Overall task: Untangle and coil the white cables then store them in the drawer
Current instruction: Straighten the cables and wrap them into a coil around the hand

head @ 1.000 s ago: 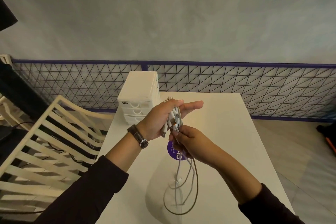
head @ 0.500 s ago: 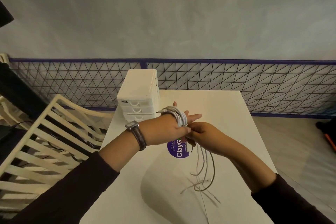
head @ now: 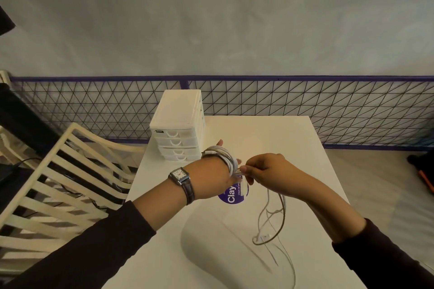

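Head view: another turn's gone round the flat left hand (head: 211, 178); right hand (head: 265, 171) pinches the white cables (head: 225, 157), slack shrinking, so coiling looks nearly done.

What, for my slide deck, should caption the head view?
White cables looped round the left hand; right hand pinches the loose strands.

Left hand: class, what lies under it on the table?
A round purple sticker reading "Clay" shows on the table; the left hand, wrapped in cables, covers its upper part.
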